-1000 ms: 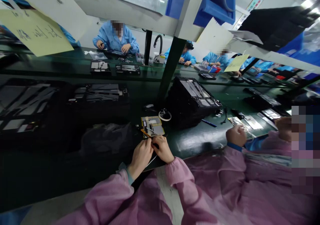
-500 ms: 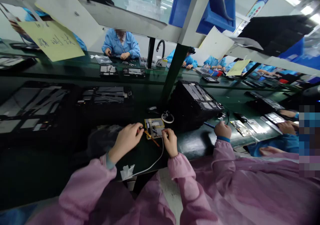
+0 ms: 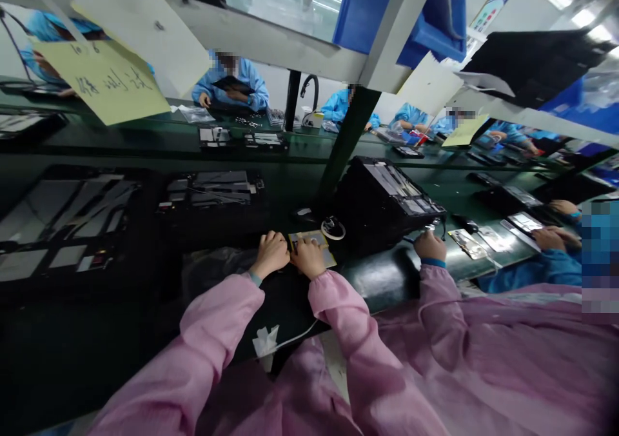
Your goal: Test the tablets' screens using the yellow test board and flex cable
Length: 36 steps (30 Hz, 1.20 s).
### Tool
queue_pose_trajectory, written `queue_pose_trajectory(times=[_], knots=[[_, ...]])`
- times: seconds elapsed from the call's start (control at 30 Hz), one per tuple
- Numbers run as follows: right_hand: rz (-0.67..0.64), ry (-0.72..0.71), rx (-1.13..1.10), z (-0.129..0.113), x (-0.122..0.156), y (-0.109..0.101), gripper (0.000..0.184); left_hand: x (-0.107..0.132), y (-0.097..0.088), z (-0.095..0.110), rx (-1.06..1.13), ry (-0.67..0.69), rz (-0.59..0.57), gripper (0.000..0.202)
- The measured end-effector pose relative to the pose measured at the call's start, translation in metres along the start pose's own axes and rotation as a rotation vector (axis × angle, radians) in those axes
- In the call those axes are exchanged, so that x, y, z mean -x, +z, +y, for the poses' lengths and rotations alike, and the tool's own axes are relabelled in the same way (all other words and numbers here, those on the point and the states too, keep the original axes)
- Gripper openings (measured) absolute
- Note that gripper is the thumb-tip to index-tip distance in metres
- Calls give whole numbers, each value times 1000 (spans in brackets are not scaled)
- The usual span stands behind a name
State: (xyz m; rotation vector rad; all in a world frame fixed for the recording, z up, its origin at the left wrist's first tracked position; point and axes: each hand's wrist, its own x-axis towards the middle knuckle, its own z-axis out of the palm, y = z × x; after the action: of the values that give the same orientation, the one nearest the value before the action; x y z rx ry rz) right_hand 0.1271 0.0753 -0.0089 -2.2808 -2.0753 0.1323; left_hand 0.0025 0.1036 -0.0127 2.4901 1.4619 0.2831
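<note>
In the head view, a flat board with yellow edges [image 3: 330, 257] lies on the dark green bench, mostly covered by my hands. My left hand [image 3: 271, 253] is at its left edge, fingers curled together; what they hold, if anything, is hidden. Over the board's left part, my right hand [image 3: 308, 257] bends its fingers down close beside the left hand; its fingertips are hidden too. A white cable [image 3: 300, 335] runs from under my right forearm to a crumpled white piece [image 3: 265, 341] at the bench's front edge.
A tall stack of black device housings [image 3: 387, 194] stands right behind the board, by a white ring-shaped cable [image 3: 333, 228]. More housings [image 3: 213, 191] lie to the left. A co-worker's hand [image 3: 430, 246] works close on the right. A shelf beam [image 3: 387, 29] crosses above.
My right hand has moved left from the board's right edge onto it, beside my left hand. The orange strip is now out of sight. The view has shifted slightly.
</note>
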Motion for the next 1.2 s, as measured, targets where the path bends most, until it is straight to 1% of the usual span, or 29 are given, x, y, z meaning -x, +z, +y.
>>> queue_pose_trajectory(times=[0.13,0.27,0.37,0.43,0.53,0.6,0.67,0.7,0.77,0.8,0.9,0.97,1.0,1.07,1.13,1.2], knots=[[-32,-24,59,-4,-3,-5,29,-3,1,0,29,-5,-19,29],[-27,-49,72,-7,-4,-3,30,-2,2,0,52,-13,-13,29],[-13,-64,45,-5,-6,-2,29,-1,3,-2,77,-14,2,27],[-10,-85,5,1,-8,-4,26,-2,3,-3,102,-13,18,25],[3,-124,-80,14,-9,-12,18,-3,-4,-1,160,-26,57,23],[44,-137,-136,20,-6,-19,19,1,-17,-1,212,-38,101,26],[94,-153,-186,20,4,-24,24,17,-33,-10,261,-43,163,29],[108,-167,-205,17,11,-24,25,31,-41,-19,285,-43,201,30],[92,-227,-269,9,26,-19,24,67,-51,-44,343,-45,302,33],[67,-266,-314,3,33,-15,23,88,-52,-59,345,-74,341,33],[30,-332,-415,-17,48,0,29,149,-43,-98,190,-368,462,38],[65,-309,-384,-28,51,8,35,176,-34,-113,155,-447,504,38],[86,-291,-351,-33,51,9,36,184,-30,-116,155,-471,515,38],[109,-267,-298,-40,50,10,37,191,-27,-119,170,-528,532,38],[111,-255,-270,-42,49,9,36,193,-28,-118,196,-596,543,38],[113,-255,-256,-42,48,8,36,194,-32,-118,289,-639,531,37]])
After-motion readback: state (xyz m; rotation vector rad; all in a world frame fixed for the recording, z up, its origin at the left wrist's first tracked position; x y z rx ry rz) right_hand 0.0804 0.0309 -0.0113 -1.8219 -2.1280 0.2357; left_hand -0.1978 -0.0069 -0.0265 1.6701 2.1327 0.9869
